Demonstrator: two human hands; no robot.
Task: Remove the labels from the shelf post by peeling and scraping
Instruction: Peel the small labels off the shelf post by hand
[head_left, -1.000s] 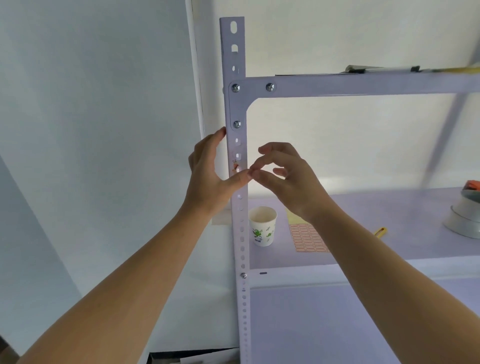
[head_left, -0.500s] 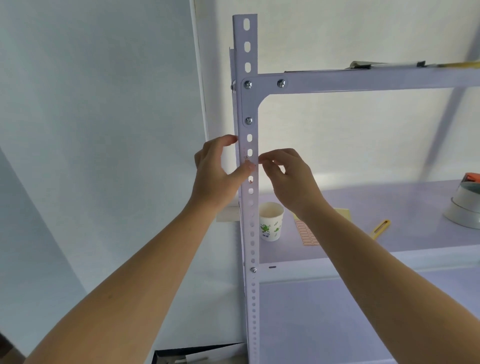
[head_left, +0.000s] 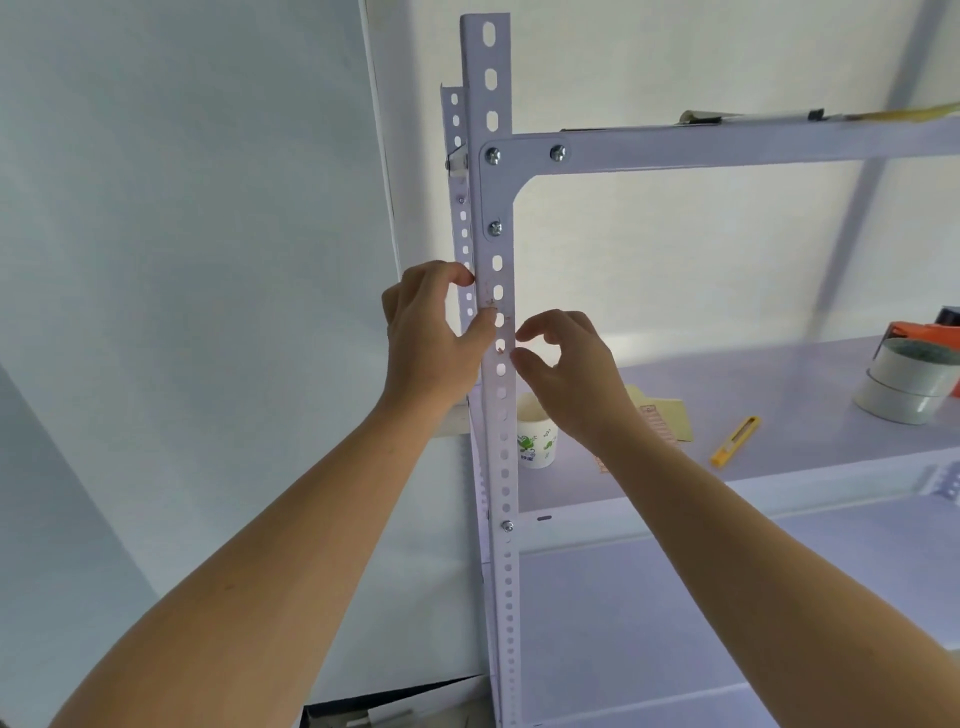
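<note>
The white perforated shelf post (head_left: 494, 415) stands upright in the middle of the view. Small reddish label scraps (head_left: 491, 302) cling to its face just above my thumbs. My left hand (head_left: 428, 338) grips the post from the left, fingers curled behind its edge and thumb pressed on the front face. My right hand (head_left: 569, 374) is at the post's right edge with fingers curled. Its index and thumb tips touch that edge, a small gap between them. No scrap shows between those fingertips.
On the shelf board (head_left: 795, 384) behind the post stand a paper cup (head_left: 537, 441), a yellow utility knife (head_left: 735, 439), a yellowish sheet (head_left: 667, 410), stacked tape rolls (head_left: 909, 387) and an orange dispenser (head_left: 917, 332). The upper beam (head_left: 727, 145) crosses overhead. The wall lies left.
The view has shifted, so the post sits further right. My right hand's pinch has loosened and dropped slightly along the post's right edge. My left hand keeps its grip.
</note>
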